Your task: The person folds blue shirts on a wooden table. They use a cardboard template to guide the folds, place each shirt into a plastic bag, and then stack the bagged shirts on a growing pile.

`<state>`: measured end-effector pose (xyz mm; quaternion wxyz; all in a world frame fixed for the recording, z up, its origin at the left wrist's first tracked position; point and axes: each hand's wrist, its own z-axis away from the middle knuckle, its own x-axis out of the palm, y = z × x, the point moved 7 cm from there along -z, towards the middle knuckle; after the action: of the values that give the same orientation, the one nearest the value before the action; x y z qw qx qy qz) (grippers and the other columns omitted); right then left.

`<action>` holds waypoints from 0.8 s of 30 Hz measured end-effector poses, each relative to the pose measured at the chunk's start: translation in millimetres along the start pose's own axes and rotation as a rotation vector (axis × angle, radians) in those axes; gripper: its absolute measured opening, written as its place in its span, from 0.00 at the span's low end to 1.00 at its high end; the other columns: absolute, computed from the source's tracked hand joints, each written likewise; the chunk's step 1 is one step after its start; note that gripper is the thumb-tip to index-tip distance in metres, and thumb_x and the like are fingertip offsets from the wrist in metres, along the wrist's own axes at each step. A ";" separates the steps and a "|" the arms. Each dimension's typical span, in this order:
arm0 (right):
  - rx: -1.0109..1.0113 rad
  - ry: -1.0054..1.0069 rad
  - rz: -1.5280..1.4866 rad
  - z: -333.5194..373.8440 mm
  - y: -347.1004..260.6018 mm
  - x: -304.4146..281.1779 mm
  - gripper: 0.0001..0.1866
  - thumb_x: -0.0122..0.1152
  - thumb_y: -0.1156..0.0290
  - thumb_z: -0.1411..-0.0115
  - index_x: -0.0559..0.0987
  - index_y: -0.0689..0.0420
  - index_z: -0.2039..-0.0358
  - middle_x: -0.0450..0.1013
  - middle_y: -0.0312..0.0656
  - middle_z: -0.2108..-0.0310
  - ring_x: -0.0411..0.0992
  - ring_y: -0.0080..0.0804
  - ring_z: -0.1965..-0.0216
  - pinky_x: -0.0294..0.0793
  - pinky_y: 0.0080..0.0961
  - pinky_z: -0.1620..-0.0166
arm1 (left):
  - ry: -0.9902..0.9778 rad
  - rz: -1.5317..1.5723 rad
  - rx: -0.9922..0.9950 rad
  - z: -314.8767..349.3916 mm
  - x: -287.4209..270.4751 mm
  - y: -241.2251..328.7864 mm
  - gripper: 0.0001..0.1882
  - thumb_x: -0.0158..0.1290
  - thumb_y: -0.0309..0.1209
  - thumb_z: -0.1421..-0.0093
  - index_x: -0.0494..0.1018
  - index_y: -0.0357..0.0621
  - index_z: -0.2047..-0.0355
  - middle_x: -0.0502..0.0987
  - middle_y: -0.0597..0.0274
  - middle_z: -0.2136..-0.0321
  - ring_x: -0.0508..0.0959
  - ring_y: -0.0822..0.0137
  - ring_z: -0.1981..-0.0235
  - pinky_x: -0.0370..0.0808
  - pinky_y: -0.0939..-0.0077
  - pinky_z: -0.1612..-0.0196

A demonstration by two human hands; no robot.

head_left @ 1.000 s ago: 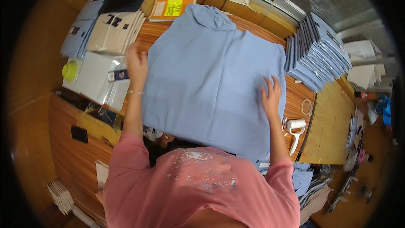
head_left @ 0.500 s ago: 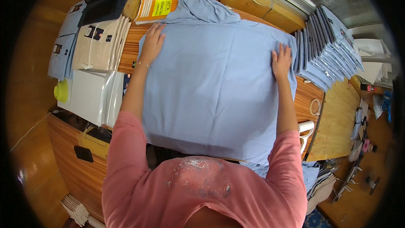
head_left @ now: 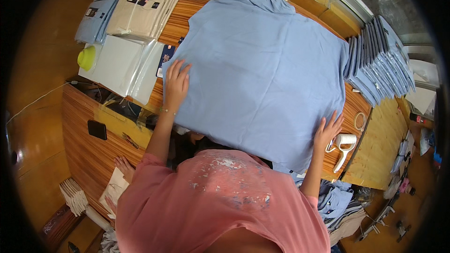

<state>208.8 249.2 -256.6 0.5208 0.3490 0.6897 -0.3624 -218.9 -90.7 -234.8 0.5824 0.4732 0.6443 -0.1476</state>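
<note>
A light blue shirt (head_left: pixel 258 70) lies spread over the table, with a bunched part at its far end and its near edge hanging close to my body. My left hand (head_left: pixel 177 84) rests flat on the shirt's left side, fingers stretched out. Near the lower right corner, my right hand (head_left: pixel 327 132) lies with spread fingers at the shirt's edge. Neither hand grips anything. Just right of my right hand is a white lint roller (head_left: pixel 345 145).
Folded blue shirts (head_left: pixel 375 65) stand stacked at the right. Beige packs (head_left: pixel 138 11), clear plastic sleeves (head_left: pixel 119 68) and a yellow-green tape roll (head_left: pixel 86 58) occupy the left. A phone (head_left: pixel 97 130) lies lower left, near another person's hand (head_left: pixel 124 168) on a beige piece.
Both my hands have slid toward me along the shirt's sides. My view has shifted, and another person's hands now show at lower left.
</note>
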 end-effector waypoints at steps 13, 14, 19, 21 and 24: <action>-0.028 -0.151 0.088 109.1 11.1 -7.2 0.30 0.46 0.58 0.38 0.55 0.55 0.37 0.44 0.49 0.35 0.41 0.48 0.34 0.37 0.49 0.36 | 0.067 -0.027 -0.008 -16.3 -4.3 8.1 0.20 0.46 0.34 0.40 0.66 0.41 0.48 0.61 0.50 0.45 0.55 0.50 0.39 0.48 0.49 0.38; 0.003 -0.139 -0.055 108.6 17.0 -9.9 0.31 0.47 0.59 0.39 0.54 0.55 0.37 0.45 0.48 0.35 0.40 0.47 0.33 0.35 0.49 0.36 | 0.058 -0.063 -0.029 -17.5 4.9 1.9 0.19 0.45 0.33 0.40 0.67 0.41 0.49 0.61 0.50 0.45 0.55 0.51 0.39 0.48 0.49 0.38; 0.018 -0.182 -0.012 124.1 30.8 -10.8 0.33 0.47 0.58 0.39 0.53 0.54 0.36 0.43 0.48 0.34 0.38 0.46 0.33 0.36 0.50 0.36 | 0.207 0.258 0.095 -90.0 27.3 -10.9 0.19 0.42 0.31 0.39 0.67 0.43 0.48 0.63 0.51 0.45 0.56 0.54 0.38 0.46 0.43 0.39; -0.005 -0.250 0.019 128.5 31.5 -6.8 0.33 0.47 0.57 0.39 0.53 0.54 0.36 0.43 0.47 0.34 0.38 0.45 0.33 0.36 0.51 0.36 | 0.091 0.098 0.029 -125.5 47.6 -35.5 0.19 0.41 0.31 0.38 0.67 0.44 0.48 0.64 0.54 0.44 0.55 0.55 0.38 0.46 0.42 0.39; 0.012 -0.277 0.023 127.6 31.7 -9.4 0.34 0.47 0.55 0.39 0.52 0.54 0.36 0.43 0.46 0.34 0.38 0.44 0.33 0.36 0.52 0.37 | -0.034 -0.011 -0.021 -152.2 62.1 -61.3 0.19 0.39 0.32 0.37 0.66 0.45 0.47 0.64 0.58 0.43 0.55 0.57 0.37 0.45 0.43 0.38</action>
<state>297.4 153.7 -276.7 0.6130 0.3067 0.6050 -0.4052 -352.0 18.1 -269.8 0.5974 0.4609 0.6384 -0.1518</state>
